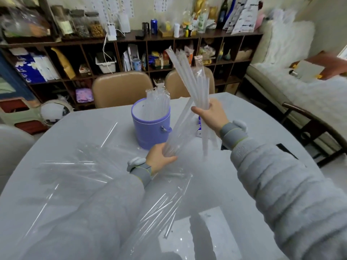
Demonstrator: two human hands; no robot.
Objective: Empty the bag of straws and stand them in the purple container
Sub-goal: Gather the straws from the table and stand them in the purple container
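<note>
The purple container [150, 128] stands on the white table [244, 184] with several wrapped clear straws [156, 102] upright inside. My right hand [210, 115] grips a bundle of wrapped straws [189, 77], raised and tilted to the right of the container. My left hand [159, 156] holds the lower end of a clear straw bundle or bag [178, 132] just in front of the container. A crumpled clear plastic bag [165, 209] lies on the table below my left arm.
More clear plastic film [75, 166] is spread over the table's left side. Two tan chairs [122, 89] stand behind the table, before a cluttered dark shelf [169, 42]. A wooden chair [309, 128] and a sofa [300, 87] are at the right.
</note>
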